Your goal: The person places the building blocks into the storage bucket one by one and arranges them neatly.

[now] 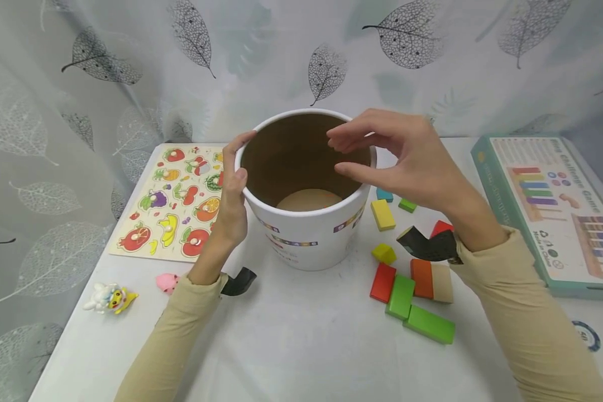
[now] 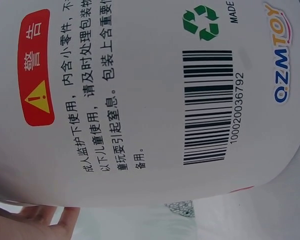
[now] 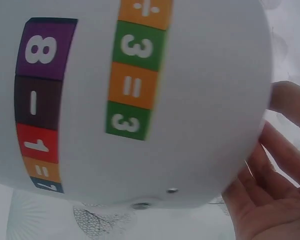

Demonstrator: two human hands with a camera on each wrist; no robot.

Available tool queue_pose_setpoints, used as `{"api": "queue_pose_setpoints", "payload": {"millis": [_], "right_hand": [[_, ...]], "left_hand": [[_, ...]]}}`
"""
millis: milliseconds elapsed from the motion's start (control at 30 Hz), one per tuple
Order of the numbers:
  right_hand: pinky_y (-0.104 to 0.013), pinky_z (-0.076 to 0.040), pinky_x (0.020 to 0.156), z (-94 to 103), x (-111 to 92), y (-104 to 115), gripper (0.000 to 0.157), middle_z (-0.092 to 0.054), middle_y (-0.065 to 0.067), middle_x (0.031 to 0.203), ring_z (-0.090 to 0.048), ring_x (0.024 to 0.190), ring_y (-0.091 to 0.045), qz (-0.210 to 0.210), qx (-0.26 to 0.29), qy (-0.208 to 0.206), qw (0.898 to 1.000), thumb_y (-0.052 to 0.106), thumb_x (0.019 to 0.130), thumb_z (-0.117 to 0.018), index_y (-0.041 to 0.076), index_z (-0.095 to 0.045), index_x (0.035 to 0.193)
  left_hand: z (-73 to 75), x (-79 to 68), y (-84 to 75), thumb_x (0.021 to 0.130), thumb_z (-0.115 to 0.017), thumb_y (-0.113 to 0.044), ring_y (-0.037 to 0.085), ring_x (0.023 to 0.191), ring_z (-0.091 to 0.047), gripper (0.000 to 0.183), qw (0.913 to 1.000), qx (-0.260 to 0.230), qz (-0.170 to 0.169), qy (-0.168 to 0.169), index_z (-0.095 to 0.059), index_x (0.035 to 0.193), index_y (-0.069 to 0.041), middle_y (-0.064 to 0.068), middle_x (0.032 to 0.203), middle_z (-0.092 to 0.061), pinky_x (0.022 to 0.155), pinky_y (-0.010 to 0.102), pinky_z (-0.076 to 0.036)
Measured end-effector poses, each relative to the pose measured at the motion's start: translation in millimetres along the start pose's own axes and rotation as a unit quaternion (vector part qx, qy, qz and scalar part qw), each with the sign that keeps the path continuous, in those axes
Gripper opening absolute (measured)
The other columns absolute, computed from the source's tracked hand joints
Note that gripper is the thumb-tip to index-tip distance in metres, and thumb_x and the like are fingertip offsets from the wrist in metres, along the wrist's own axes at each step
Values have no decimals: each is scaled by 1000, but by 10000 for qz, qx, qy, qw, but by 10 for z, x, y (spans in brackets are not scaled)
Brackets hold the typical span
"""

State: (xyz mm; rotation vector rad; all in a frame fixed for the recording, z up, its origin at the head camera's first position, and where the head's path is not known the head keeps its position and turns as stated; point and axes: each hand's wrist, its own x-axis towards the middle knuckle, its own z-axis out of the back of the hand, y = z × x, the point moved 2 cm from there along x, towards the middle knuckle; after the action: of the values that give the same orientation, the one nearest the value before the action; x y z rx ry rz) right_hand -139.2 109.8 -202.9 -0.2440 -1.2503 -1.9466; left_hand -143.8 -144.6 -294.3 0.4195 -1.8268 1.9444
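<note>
Bucket (image 1: 309, 237) stands between fruit puzzle (image 1: 170, 204) and blocks (image 1: 401, 296), left grip (image 1: 233, 204) clasping it, right grip (image 1: 402, 156) parted, empty.

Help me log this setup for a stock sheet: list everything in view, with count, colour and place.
bucket: 1, white outside, brown inside, centre
toy blocks: at least 10, red, orange, yellow, green, blue, beige, right of the bucket
fruit puzzle board: 1, pale with coloured pictures, left
game box: 1, teal and white, far right
round chip: 1, dark blue and white, beside the right sleeve
pink toy: 1, pink, by the left cuff
figurine: one or two, white and yellow, left edge
table: 1, white, underneath
leaf-print curtain: pale grey, behind
wrist devices: 2, black, one per wrist
sleeves: 2, tan, on both arms
left hand: 1, bare, gripping the bucket's left side
right hand: 1, bare, at its right rim
</note>
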Motion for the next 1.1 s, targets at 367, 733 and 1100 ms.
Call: {"api": "queue_pose_setpoints", "payload": {"millis": [367,733,1100], "right_hand": [[-22,-51,93,341,-412,101,49,-70,-13,105,-67,99,-17,132,181,141,9996,-19,66,-77,-5,-68,112],[-12,-51,82,116,-1104,-566,39,-70,11,103,-64,98,-2,-1097,-968,1040,9838,4,74,-82,18,-71,109],[-36,-57,85,-268,-1247,-951,35,-71,4,106,-63,102,-15,-2383,-888,1924,9478,14,78,-81,17,-72,111]], "left_hand": [[-7,1,3,89,-39,-59,27,133,-39,70,10000,-72,-18,31,-32,147,-21,3,147,-39,109,47,-31],[-7,7,-8,89,-39,-56,31,133,-39,69,9998,-159,-46,52,-32,147,-21,7,147,-39,109,48,-31],[-10,12,5,89,-39,-55,32,132,-39,68,9996,-269,-56,37,-32,147,-19,7,146,-39,109,44,-32]]}}
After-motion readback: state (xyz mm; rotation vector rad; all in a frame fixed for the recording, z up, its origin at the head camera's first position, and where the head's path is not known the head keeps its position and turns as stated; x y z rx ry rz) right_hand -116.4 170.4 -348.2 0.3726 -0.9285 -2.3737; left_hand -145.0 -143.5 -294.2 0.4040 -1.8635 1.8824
